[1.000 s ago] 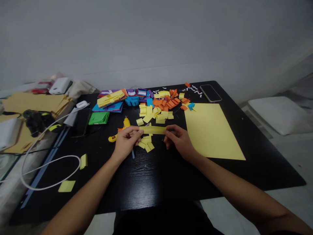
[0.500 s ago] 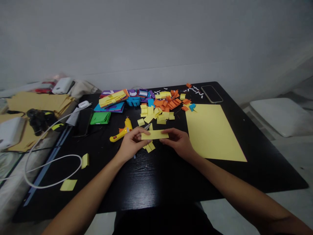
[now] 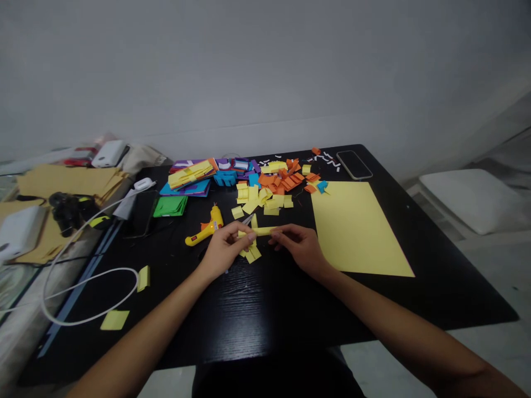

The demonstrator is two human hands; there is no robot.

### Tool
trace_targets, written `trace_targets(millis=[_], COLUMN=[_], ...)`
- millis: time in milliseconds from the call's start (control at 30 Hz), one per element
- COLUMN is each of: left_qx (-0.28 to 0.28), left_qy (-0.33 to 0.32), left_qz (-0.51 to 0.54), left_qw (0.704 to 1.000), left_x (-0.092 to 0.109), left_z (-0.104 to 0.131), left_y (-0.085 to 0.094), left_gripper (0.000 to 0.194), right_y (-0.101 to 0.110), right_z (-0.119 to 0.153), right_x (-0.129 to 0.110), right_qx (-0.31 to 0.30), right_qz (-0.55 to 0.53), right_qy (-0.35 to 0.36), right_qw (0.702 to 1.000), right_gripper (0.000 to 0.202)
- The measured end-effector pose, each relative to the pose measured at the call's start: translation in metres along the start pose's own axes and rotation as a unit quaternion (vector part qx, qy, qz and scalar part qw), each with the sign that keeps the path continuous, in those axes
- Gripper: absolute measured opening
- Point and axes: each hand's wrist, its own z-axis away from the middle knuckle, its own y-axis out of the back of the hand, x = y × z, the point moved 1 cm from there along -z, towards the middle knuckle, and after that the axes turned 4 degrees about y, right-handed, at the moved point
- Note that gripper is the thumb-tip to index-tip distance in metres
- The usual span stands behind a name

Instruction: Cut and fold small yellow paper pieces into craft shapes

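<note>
Between my two hands a narrow yellow paper strip (image 3: 264,231) is stretched level above the black table. My left hand (image 3: 226,249) pinches its left end, and my right hand (image 3: 299,247) pinches the right end between thumb and fingers. Just behind the strip lie scissors (image 3: 248,219), mostly hidden by my left hand. Small folded yellow paper pieces (image 3: 253,254) rest on the table under the strip. A yellow glue gun (image 3: 207,227) lies to the left of my left hand.
A large yellow sheet (image 3: 360,229) lies right of my right hand. Behind are orange paper pieces (image 3: 282,181), folded green paper (image 3: 170,206) and a phone (image 3: 354,165). A white cable (image 3: 91,272) loops at the left, near two yellow pieces. Brown envelopes (image 3: 74,179) lie far left.
The yellow strip showed its broad face before; now it looks narrower, as if folded or tilted. Both hands still pinch its ends, and the view has shifted slightly.
</note>
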Motion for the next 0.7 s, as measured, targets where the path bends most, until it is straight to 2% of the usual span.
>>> trace_targets(millis=[200, 333, 467, 567, 700], left_qx=[0.032, 0.041, 0.042, 0.039, 0.039], left_qy=[0.002, -0.024, -0.067, -0.103, -0.131], left_qz=[0.001, 0.027, -0.067, -0.139, -0.165], left_qw=[0.999, 0.999, 0.995, 0.984, 0.977], left_x=[-0.003, -0.004, -0.003, 0.000, 0.004], left_z=[0.007, 0.012, 0.017, 0.020, 0.022], left_y=[-0.004, -0.007, -0.006, -0.007, -0.013], left_gripper=[0.023, 0.020, 0.024, 0.024, 0.020], right_y=[-0.001, -0.003, -0.003, -0.004, -0.005], right_z=[0.002, 0.003, 0.003, 0.004, 0.008], right_x=[-0.001, -0.001, -0.001, 0.000, 0.000], right_qx=[0.023, 0.030, 0.033, 0.020, 0.006], right_qz=[0.012, -0.025, -0.058, -0.055, -0.047], right_qy=[0.000, -0.005, -0.013, -0.022, -0.022], right_qw=[1.000, 0.999, 0.998, 0.998, 0.999], right_gripper=[0.028, 0.031, 0.039, 0.036, 0.031])
